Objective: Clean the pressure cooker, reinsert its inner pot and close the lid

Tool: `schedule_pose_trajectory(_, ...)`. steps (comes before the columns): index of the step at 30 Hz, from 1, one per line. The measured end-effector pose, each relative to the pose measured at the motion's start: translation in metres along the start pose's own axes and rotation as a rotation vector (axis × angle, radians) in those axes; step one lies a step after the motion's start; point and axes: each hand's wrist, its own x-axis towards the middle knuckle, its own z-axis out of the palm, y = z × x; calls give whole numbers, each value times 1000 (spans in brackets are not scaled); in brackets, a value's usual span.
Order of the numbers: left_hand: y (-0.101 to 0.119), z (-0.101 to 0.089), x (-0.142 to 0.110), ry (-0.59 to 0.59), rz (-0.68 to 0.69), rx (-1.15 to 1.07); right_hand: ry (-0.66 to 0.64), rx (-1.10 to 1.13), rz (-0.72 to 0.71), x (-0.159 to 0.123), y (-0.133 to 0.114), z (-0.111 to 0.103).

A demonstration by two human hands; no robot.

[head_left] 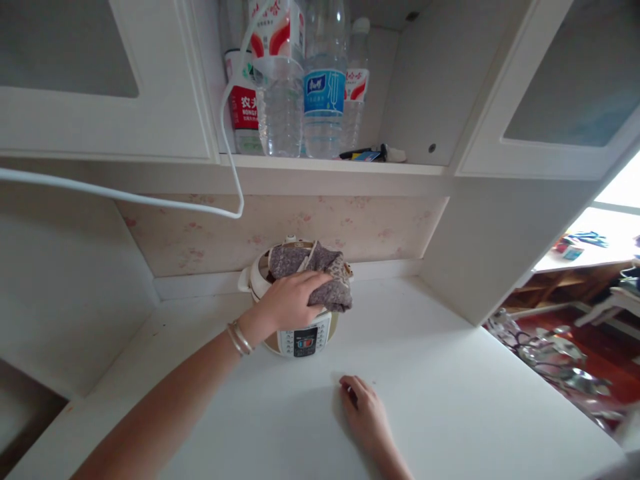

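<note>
My left hand [295, 300], with silver bracelets at the wrist, presses a folded grey-brown patterned cloth [333, 293] on top of a white electric pressure cooker [289, 341]. Its fingers are closed over the cloth, which hides most of the cooker's lid. On the front of the cooker are a dark display panel and rows of buttons. My right hand [364, 407] rests on the white countertop [440, 400], in front and to the right of the cooker. Its fingers are curled in, and nothing shows between them.
An open cabinet [330, 167] overhead holds several plastic bottles [324, 97] and small items. A white cable [165, 205] hangs across the left. Floral wallpaper [290, 223] lines the back. A side panel [480, 247] stands at right; beyond it are shiny metal objects [555, 353] on a red floor.
</note>
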Motion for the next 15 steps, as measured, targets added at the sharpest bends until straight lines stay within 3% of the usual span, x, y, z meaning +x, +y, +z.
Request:
schedule_pose_trajectory(6,-17,-12,-45,40,-121,-33,-6,-10,7,-4,1,2)
schedule_pose_trajectory(15,-10,-3,-50,142,-250,-82,12,21,16,-11,3,5)
